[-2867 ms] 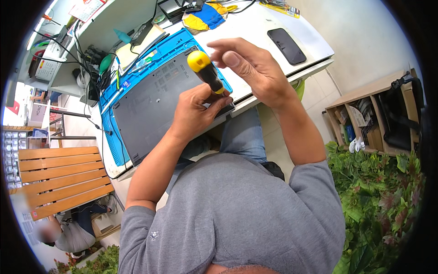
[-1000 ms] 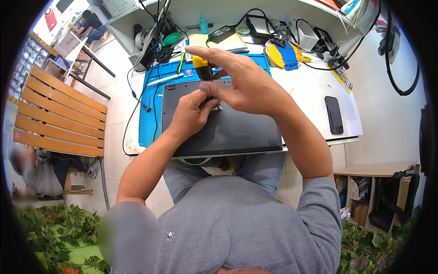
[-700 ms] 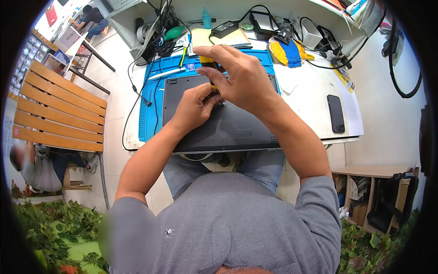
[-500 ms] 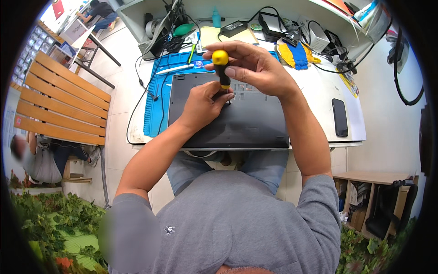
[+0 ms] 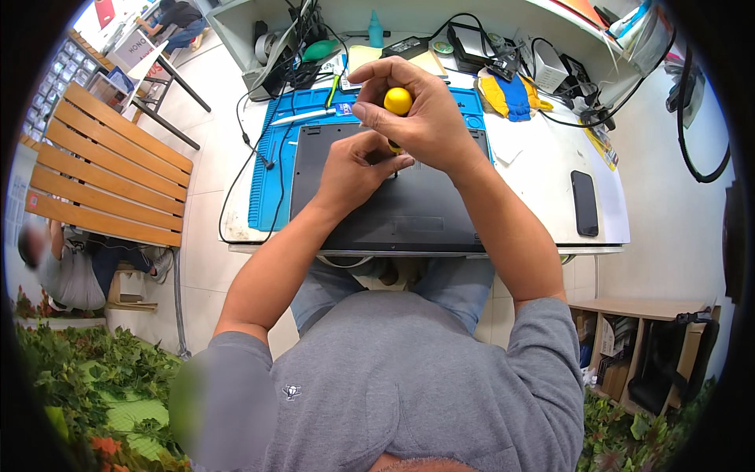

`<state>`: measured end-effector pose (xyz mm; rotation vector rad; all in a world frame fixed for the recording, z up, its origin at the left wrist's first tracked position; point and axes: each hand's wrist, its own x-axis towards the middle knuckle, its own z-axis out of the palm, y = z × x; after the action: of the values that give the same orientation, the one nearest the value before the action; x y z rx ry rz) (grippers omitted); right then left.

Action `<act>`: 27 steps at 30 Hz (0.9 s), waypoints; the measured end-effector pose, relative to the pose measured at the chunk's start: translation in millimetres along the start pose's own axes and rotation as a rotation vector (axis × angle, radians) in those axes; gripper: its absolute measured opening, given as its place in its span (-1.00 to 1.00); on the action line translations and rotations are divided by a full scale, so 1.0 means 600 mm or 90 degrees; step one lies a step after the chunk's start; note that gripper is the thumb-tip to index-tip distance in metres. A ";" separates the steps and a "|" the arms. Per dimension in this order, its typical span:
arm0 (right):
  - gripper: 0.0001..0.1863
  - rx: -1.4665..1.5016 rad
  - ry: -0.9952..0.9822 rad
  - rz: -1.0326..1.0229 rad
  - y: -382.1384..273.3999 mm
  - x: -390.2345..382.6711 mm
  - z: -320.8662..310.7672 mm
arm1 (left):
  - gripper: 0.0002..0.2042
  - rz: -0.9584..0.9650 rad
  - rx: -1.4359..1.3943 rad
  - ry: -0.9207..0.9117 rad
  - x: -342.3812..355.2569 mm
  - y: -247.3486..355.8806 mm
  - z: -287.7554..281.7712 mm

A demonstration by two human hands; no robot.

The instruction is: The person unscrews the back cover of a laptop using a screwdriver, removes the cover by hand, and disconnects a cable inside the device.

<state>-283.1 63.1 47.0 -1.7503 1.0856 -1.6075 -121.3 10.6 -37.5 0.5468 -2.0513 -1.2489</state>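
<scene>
A dark grey laptop (image 5: 370, 228) lies with its underside up, partly over a blue work mat (image 5: 267, 185). Above its middle a screwdriver (image 5: 398, 101) with a yellow and black handle stands nearly upright, its tip at the laptop's cover. My left hand (image 5: 346, 171) pinches the screwdriver low down, close to the cover. Round the upper handle curl the fingers and thumb of my right hand (image 5: 429, 118), so much of the handle is hidden. Whether the tip sits in a screw I cannot tell.
Behind the laptop are a white pen-like tool (image 5: 303, 117), a green blower bulb (image 5: 318, 50), a blue bottle (image 5: 375, 30) and a black adapter (image 5: 406, 48). To the right lie a phone (image 5: 583, 203) and yellow-blue gloves (image 5: 511, 94). A cable (image 5: 283, 189) crosses the mat. Another person sits at far left.
My right hand has moved slightly toward me and closed more around the handle. The screwdriver's yellow end has shifted a little to the right. My left hand stays low on the tool.
</scene>
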 end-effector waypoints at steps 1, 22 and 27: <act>-0.70 -0.010 0.011 -0.005 -0.003 0.001 -0.004 | -0.84 -0.034 0.070 0.002 0.006 0.010 0.000; -0.65 0.002 0.000 0.007 0.016 0.013 -0.028 | -0.79 -0.130 0.093 -0.043 0.022 0.029 -0.006; -0.65 -0.017 0.037 -0.019 0.007 0.010 -0.029 | -0.80 -0.084 0.026 -0.044 0.018 0.012 -0.003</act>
<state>-301.3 57.9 49.6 -1.7542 1.1175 -1.6790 -127.5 5.6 -27.0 0.6766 -2.1323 -1.3207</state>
